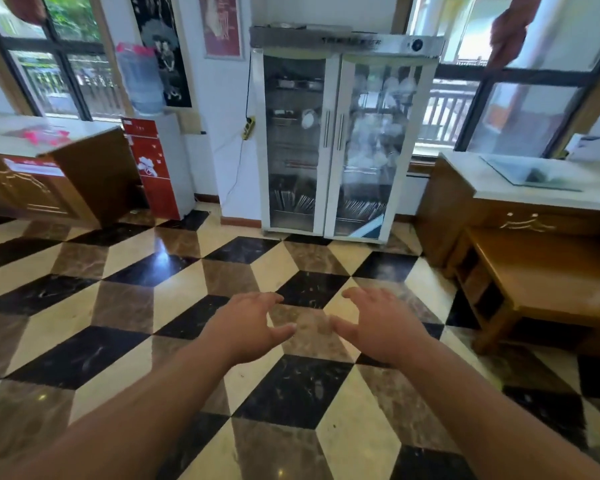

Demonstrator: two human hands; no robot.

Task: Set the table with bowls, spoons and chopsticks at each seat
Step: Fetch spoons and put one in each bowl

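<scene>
Both forearms reached out low over the chequered marble floor (174, 282), the left hand (248, 329) and right hand (383, 327) side by side, fingers (274, 299) spread and loose, holding nothing. Ahead, against the wall, stood a glass-doored disinfection cabinet (340, 133), both doors closed. Behind the blurred glass, pale bowls (392, 86) seemed stacked on the upper right shelves, and bundled chopsticks (361, 206) lay near the bottom; spoons could not be picked out. Judged from this, the bowls would be ceramic, hard, fairly heavy and breakable, best taken under the base with the rim steadied; the chopsticks light, stiff and prone to slip, best gathered mid-length. The vertical door handles (333, 128) come first.
</scene>
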